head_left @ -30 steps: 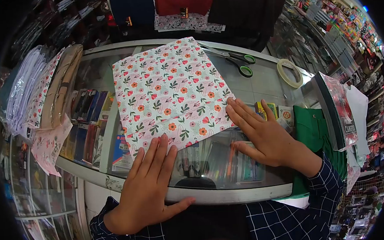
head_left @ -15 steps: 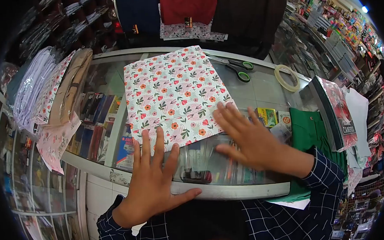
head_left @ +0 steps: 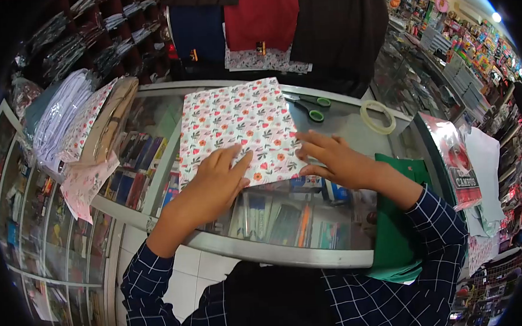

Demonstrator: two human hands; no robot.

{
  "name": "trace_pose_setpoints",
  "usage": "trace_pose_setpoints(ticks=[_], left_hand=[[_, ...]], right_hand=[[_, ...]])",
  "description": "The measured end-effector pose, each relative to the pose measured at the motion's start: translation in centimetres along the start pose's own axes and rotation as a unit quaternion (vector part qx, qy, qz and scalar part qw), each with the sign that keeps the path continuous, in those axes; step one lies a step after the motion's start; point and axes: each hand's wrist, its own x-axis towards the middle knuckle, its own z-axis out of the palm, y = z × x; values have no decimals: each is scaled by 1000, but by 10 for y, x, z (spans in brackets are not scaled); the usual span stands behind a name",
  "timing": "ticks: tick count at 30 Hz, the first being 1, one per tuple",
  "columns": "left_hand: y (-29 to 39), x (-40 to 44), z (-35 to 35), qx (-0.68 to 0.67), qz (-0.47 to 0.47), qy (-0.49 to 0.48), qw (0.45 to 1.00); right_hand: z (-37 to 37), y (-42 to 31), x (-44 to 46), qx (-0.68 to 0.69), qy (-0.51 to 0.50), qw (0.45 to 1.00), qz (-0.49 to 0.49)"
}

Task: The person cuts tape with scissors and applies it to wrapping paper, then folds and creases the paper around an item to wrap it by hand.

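Note:
A sheet of floral wrapping paper (head_left: 235, 120), white with red and orange flowers, lies on the glass counter; whether it is folded over something I cannot tell. On its lower edge rests my left hand (head_left: 214, 180), fingers stretched out over the print and thumb near the bottom. My right hand (head_left: 340, 162) touches the paper's right edge with its fingertips, thumb apart below them. Neither hand is closed around anything. Beyond the paper's right side lie scissors (head_left: 316, 115) with black and green handles, their blades partly hidden under it.
A roll of tape (head_left: 378, 117) lies at the counter's right. Green folded cloth (head_left: 397, 232) hangs over the front edge beside a stack of books (head_left: 449, 159). Plastic-wrapped clothes (head_left: 69, 117) are piled at left. Trousers (head_left: 262, 18) hang at the back.
My left hand has moved up and right onto the paper, its fingers closer together. My right hand has shifted to the paper's right edge. The camera view has tilted slightly.

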Motion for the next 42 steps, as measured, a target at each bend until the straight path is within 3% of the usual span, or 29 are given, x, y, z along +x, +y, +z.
trace_pose_setpoints(ticks=[7,15,18,23,26,31,33,35,38,41,42], left_hand=[[18,16,-20,-97,-90,-64,989],[36,26,-32,-31,-84,24,996],[45,21,-29,37,-67,67,995],[40,14,-29,130,-17,136,982],[37,9,-30,112,-2,146,983],[28,8,-29,34,2,66,997],[27,11,-37,-31,-3,20,999],[26,12,-45,-1,16,-54,998],[23,12,-43,32,79,-76,993],[25,13,-45,68,96,-98,988],[23,14,-42,80,103,-88,988]], right_hand=[[25,23,-1,115,127,984,-41],[27,19,0,124,258,952,-104],[24,14,-3,247,199,942,-111],[21,10,-6,251,157,943,-155],[21,11,-7,240,136,943,-185],[18,12,-6,187,140,945,-229],[20,14,-10,232,119,950,-172],[20,11,-16,282,120,946,-104],[28,19,-15,353,126,917,-138],[18,19,-24,172,101,960,-196],[16,16,-25,168,101,961,-196]])
